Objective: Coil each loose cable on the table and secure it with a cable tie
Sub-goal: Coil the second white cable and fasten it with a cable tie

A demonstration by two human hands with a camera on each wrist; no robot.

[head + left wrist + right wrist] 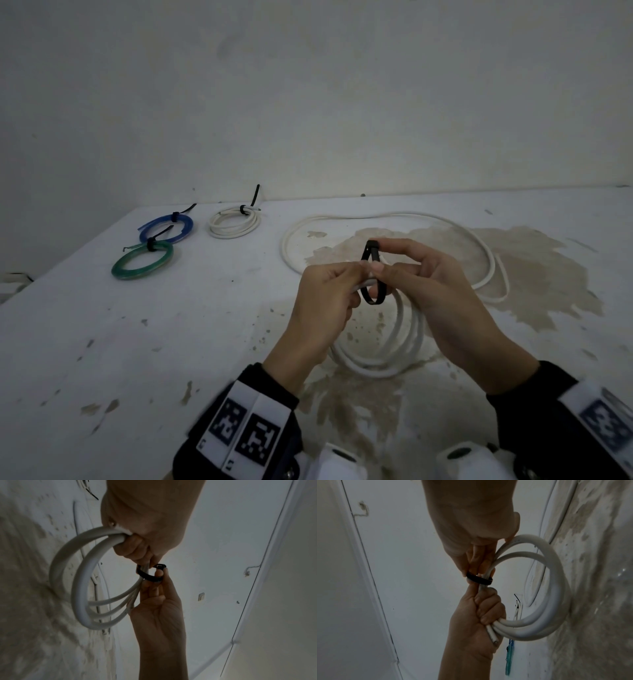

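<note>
Three coils tied, a fourth in hand, one cable loose.
Head view: our left hand (325,301) grips the white coil (394,356); our right hand (435,284) pinches the black tie (371,274) looped round it, not yet cinched. Beyond lie the loose cable (394,219) and three tied coils (234,222). Wrist views show the same.

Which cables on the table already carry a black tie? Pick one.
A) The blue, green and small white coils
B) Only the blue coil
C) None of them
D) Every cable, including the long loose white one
A: the blue coil, the green coil and the small white coil each show a black tie, while the long loose white cable on the table has none.
</note>
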